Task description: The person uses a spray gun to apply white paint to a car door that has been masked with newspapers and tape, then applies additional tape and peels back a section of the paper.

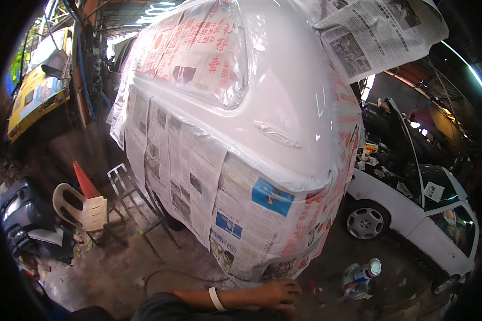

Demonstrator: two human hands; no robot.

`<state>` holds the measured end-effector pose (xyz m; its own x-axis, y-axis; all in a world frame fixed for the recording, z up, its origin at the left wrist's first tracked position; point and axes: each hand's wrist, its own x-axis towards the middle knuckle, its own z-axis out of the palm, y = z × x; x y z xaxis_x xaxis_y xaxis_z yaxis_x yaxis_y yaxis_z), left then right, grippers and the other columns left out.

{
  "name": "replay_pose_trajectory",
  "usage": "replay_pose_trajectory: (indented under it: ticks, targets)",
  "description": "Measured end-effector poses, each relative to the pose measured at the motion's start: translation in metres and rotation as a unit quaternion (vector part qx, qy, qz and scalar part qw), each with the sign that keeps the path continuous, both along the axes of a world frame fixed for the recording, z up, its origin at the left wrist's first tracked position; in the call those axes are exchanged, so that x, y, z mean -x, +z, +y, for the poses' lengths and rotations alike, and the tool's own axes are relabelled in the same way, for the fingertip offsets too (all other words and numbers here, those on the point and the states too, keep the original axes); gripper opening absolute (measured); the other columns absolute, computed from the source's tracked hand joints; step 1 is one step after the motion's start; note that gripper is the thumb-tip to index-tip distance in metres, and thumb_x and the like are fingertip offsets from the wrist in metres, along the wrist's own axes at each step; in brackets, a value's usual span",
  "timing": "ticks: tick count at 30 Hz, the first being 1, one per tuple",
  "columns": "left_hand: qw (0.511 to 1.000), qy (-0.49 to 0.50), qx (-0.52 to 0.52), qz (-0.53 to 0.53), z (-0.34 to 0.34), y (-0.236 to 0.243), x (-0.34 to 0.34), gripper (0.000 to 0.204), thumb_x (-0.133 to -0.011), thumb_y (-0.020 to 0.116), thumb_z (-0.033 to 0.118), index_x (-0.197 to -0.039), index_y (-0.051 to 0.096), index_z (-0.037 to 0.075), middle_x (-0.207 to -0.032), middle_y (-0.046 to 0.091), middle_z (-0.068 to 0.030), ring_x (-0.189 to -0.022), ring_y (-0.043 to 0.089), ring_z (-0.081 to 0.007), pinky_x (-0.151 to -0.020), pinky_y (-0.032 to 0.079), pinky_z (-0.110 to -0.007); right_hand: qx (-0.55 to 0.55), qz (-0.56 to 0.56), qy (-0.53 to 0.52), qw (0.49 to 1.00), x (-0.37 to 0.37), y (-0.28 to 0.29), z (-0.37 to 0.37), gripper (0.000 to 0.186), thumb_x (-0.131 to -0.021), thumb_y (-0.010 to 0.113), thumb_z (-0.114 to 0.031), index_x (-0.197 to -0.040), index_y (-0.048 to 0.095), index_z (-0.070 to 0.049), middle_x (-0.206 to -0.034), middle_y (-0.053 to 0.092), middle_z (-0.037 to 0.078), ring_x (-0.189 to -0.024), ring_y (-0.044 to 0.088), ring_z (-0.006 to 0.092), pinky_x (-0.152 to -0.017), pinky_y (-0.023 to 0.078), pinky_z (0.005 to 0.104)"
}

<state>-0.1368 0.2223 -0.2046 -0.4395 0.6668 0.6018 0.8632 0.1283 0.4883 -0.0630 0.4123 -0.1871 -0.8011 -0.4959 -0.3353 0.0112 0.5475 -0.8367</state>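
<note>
My left hand (281, 294) reaches in from the lower edge, with a white band (216, 298) around its wrist. Its fingers curl inward, and whatever they may hold is hidden behind them. Just beyond it hangs the lower edge of the newspaper masking (193, 176) taped over a vehicle's side. Above the paper, the glossy white vehicle body (289, 91) shows bare, with a moulded handle-like recess (277, 134). More printed sheets cover its window (198, 59), and one loose sheet (380, 40) sticks out at the upper right. My right hand is out of view.
Right of my hand stands a clear container with a round metallic top (374, 267). A white car (423, 224) is parked at the right. On the left are a metal rack (139, 200), a beige plastic chair (85, 211), a red cone (84, 179) and a dark bumper (29, 219).
</note>
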Motion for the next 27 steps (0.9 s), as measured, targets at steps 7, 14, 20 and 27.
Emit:
replay_pose_trajectory:
  ticks: [7,14,20,27]
  targets:
    - [0.998,0.054,0.009,-0.006,0.036,-0.001,-0.012,0.027,-0.089,0.072,0.031,-0.1,0.072,0.007,-0.126,0.063,-0.0142,-0.122,0.056,-0.0371,-0.103,0.047,-0.045,0.0,0.002,0.019,1.0,-0.016,-0.019,0.056,0.041,-0.092,0.064,-0.017,-0.132,0.061,-0.007,-0.127,0.067,0.015,-0.116,0.063,0.0317,-0.099,0.047,0.0416]
    - [0.996,0.082,0.009,-0.033,0.073,-0.001,-0.02,0.024,-0.089,0.073,0.027,-0.099,0.071,0.006,-0.123,0.063,-0.0153,-0.119,0.056,-0.0376,-0.101,0.047,-0.045,0.001,-0.023,0.04,0.999,-0.008,-0.053,0.107,0.041,-0.093,0.064,-0.023,-0.13,0.062,-0.007,-0.127,0.067,0.015,-0.115,0.063,0.0312,-0.098,0.048,0.0405]
    - [0.993,0.119,0.005,-0.022,0.105,-0.007,-0.025,0.023,-0.089,0.073,0.026,-0.1,0.071,0.006,-0.121,0.063,-0.0154,-0.117,0.057,-0.0381,-0.101,0.047,-0.046,0.021,-0.051,0.055,0.997,-0.001,-0.105,0.146,0.041,-0.093,0.066,-0.028,-0.129,0.065,-0.008,-0.123,0.069,0.013,-0.114,0.064,0.0272,-0.097,0.049,0.0384]
    - [0.983,0.184,0.002,-0.029,0.136,-0.012,-0.033,0.025,-0.088,0.074,0.026,-0.102,0.071,0.006,-0.119,0.064,-0.0146,-0.114,0.057,-0.036,-0.098,0.049,-0.044,-0.087,0.011,0.117,0.989,0.011,-0.063,0.168,0.047,-0.09,0.069,-0.028,-0.131,0.063,-0.004,-0.115,0.072,0.017,-0.102,0.07,0.0322,-0.089,0.053,0.04]
